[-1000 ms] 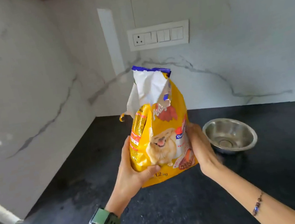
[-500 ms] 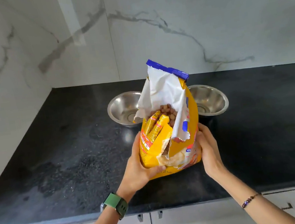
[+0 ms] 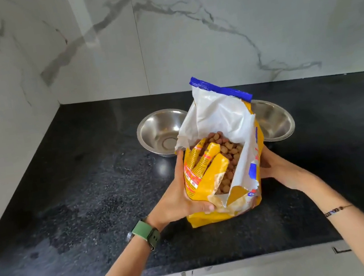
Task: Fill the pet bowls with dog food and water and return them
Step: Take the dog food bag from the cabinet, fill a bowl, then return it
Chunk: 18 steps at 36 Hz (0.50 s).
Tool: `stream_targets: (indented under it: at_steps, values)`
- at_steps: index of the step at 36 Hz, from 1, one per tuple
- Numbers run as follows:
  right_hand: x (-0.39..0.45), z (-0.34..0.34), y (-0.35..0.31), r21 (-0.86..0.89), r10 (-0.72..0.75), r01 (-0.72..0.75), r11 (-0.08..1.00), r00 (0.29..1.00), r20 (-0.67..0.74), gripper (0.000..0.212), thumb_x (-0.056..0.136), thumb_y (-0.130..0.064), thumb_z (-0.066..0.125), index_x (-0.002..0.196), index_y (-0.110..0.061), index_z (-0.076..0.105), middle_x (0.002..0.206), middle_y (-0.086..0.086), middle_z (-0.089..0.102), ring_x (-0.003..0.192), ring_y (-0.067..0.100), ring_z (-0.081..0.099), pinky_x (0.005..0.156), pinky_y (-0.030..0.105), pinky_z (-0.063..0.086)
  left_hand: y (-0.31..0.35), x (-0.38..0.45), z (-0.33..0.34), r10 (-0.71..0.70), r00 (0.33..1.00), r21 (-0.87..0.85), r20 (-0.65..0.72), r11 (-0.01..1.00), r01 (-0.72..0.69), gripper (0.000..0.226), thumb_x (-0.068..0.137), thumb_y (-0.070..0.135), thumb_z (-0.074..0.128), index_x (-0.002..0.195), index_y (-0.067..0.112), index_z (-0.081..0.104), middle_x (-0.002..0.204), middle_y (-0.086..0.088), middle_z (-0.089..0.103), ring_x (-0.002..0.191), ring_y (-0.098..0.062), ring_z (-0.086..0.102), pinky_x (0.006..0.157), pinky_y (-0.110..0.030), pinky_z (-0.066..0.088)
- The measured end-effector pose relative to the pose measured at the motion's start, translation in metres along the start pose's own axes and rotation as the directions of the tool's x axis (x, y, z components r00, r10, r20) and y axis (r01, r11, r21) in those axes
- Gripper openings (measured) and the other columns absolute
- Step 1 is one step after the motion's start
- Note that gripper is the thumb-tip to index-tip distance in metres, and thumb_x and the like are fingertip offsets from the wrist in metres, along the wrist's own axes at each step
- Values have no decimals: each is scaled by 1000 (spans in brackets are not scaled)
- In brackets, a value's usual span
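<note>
We hold the torn-open yellow dog food bag with the blue top strip [image 3: 221, 169] upright on the black speckled stone desk [image 3: 81, 210], near its front edge. Brown kibble [image 3: 227, 154] shows in the mouth; the white inner lining stands up at the back.

Our left hand [image 3: 178, 199] wraps the bag's left side, fingers [image 3: 206, 208] curled closed on the front lower fold. Our right hand [image 3: 274, 167] presses the right side; its fingers are mostly behind the bag, so we cannot tell how tightly they close, but they look clamped on it. Our read: a two-sided grip keeps the floppy bag steady and the mouth open before a tilt.

Two round stainless steel bowls sit just behind the bag, both apparently empty: left bowl [image 3: 161, 131] in clear view, right bowl [image 3: 274, 120] partly hidden by the bag. Placing them right behind makes for a short pour forward.

Task looks early: no food or water in either bowl yet.

Room: the desk is open to the left and right of the bag. The white marble-pattern wall [image 3: 185, 32] closes the back and the left side, so the tall flap has limited room if the bag tips far backward. Front edge is close to us; spilled kibble could roll off there. Risk: the torn mouth is wide and ragged, so the pour may dump fast.
</note>
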State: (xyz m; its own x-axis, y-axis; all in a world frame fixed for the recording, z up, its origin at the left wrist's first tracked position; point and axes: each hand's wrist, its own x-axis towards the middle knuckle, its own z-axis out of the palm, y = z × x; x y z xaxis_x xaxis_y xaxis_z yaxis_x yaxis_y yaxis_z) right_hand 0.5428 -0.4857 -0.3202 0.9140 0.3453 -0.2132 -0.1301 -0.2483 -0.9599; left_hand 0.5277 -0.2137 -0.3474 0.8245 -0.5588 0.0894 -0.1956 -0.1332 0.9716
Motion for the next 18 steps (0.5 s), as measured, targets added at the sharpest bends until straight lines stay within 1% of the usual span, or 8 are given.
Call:
stream_targets:
  at_steps: [2,4,5,7,9,12,15,18]
  values:
    - [4,7,8,35,10,-10,999,1000,-14,75,89,8,54,126,-54,35,121,-26,61,114,-2,58,80,14,51,2,0,1,-38,999,-36,-16,999,38,131,56,46,82,146,27,-11,151,28,19,140,2,24,112,-22,30]
    - [6,17,19,91,25,-18,996,997,-76,64,97,3,42,129,-52,36,122,-24,62,113,0,59,79,14,52,5,-1,4,-53,997,-51,-57,997,50,131,53,51,82,149,22,-3,152,16,24,141,-5,28,116,-36,29]
    - [6,22,22,124,27,-11,992,992,-122,55,99,-6,42,130,-51,37,121,-24,62,111,0,60,77,14,52,6,-1,5,-62,995,-56,-76,997,58,132,52,53,83,149,19,-1,152,12,27,140,-7,30,115,-41,29]
    - [6,31,23,146,28,1,989,980,-197,39,90,-37,55,122,-58,46,117,-26,64,106,-2,62,73,12,53,9,-2,9,-72,992,-59,-108,996,65,133,52,54,83,150,16,2,151,9,31,139,-9,33,114,-46,30]
    - [8,35,24,136,-7,39,990,974,-227,40,74,-58,64,112,-63,52,112,-29,65,102,-4,64,70,11,52,10,-3,12,-71,989,-61,-133,996,64,132,52,56,82,150,14,4,151,7,31,139,-10,33,114,-47,30]
    - [12,33,20,90,-74,104,990,954,-289,53,65,-71,63,113,-54,51,104,-32,66,94,-9,64,64,8,52,12,-2,15,-90,982,-76,-164,994,78,132,50,61,81,150,17,5,149,7,36,137,-10,37,112,-48,33]
    - [13,31,-2,71,-49,77,994,940,-337,26,87,-47,48,112,-48,51,95,-34,67,88,-12,64,59,5,50,17,3,17,-90,978,-113,-188,991,69,131,49,60,82,150,24,5,147,12,38,136,-9,38,111,-47,34]
    - [22,19,-16,66,19,8,998,918,-397,18,98,-32,39,101,-34,57,76,-19,72,73,-6,68,51,8,48,24,14,14,-72,980,-159,-187,986,43,122,52,51,85,148,32,11,140,22,45,131,-1,43,110,-42,37]
